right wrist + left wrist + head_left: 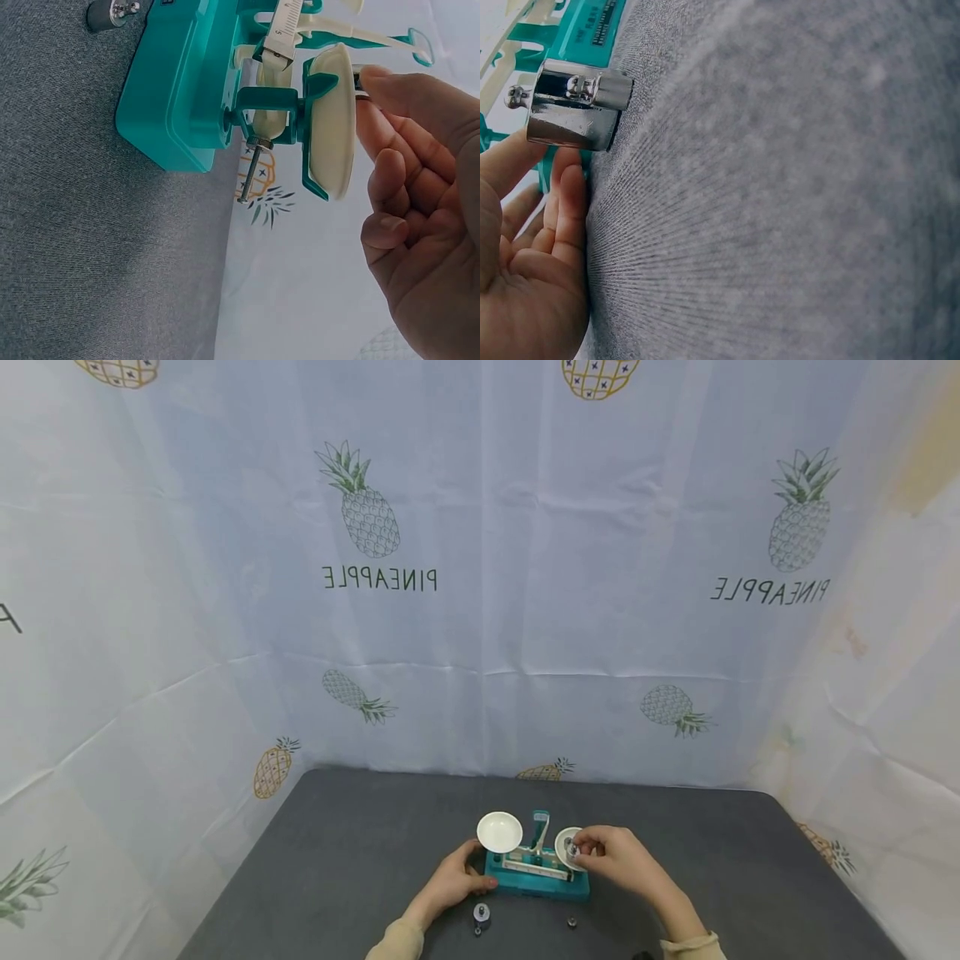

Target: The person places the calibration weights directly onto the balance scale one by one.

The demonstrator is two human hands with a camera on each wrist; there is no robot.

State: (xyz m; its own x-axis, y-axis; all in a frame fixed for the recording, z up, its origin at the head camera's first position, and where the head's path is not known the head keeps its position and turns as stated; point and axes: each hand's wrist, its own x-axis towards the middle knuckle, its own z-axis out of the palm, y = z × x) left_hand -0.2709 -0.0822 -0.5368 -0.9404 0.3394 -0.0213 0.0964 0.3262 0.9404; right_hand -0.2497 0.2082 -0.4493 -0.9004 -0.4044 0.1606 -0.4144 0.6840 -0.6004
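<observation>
A teal balance scale [536, 881] with two white pans stands on the dark table. My left hand [456, 877] holds the left end of its base, thumb in front and fingers toward the back. At the right pan [334, 124], my right hand [611, 853] pinches a small metal weight [360, 81] between thumb and forefinger; the fingers partly hide it. Metal shows in that pan around the fingertips. The left pan [499, 832] sits higher than the right one, with nothing in it.
In front of the scale, near my left hand, stand a larger metal weight [570, 112] and a smaller one [611, 88]. Another small weight [572, 922] is on the table [360, 843] toward the right. A pineapple-print curtain [510, 610] surrounds the table.
</observation>
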